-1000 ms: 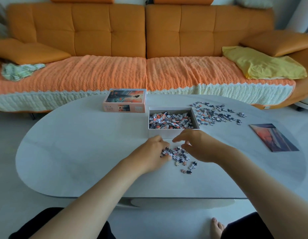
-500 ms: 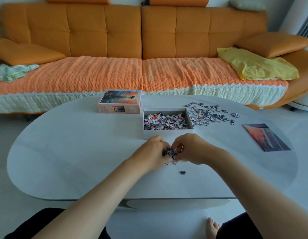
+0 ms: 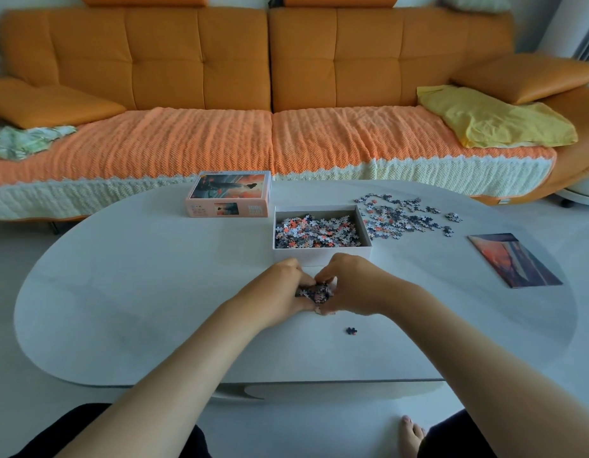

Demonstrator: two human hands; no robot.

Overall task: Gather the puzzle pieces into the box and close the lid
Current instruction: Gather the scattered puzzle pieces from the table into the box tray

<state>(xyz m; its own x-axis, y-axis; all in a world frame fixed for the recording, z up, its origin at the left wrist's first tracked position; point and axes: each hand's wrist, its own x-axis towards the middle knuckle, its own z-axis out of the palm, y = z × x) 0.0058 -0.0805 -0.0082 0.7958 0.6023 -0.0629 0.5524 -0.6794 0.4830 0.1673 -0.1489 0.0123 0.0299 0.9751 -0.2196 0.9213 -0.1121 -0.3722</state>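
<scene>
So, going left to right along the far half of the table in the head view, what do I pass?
Lid → open box of pieces → loose scatter of pieces → picture card.

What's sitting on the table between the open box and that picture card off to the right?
A loose scatter of puzzle pieces lies on the table between the open box and the picture card, seen in the head view.

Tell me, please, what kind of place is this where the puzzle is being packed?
Most likely a home living room. A long orange tufted sofa with a knitted orange cover stands behind a low oval white table, and a crumpled yellow cloth lies on the seat.
</scene>
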